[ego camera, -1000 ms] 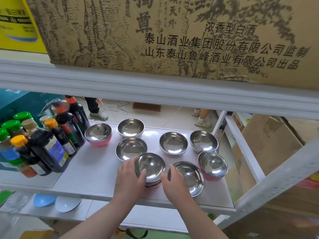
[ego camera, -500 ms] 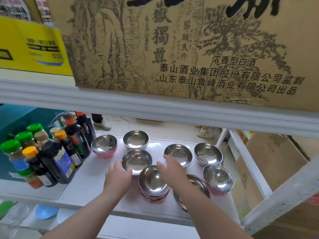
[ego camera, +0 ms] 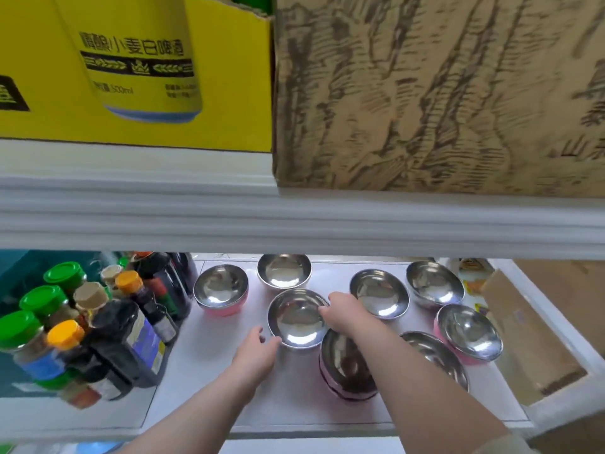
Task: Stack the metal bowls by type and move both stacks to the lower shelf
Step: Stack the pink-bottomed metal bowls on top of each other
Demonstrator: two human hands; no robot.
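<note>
As both hands (ego camera: 343, 314) flank it, steel bowl (ego camera: 296, 319), white shelf (ego camera: 209, 358)

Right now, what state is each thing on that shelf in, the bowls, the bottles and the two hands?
Left hand: open, at the centre bowl's near rim.
Right hand: fingers on the centre bowl's far rim.
Centre bowl: upright, empty, between both hands.
Pink stack: bowls nested, under the right forearm.
Pink bowl at left: upright, empty, unstacked.
Sauce bottles: upright, capped.
</note>
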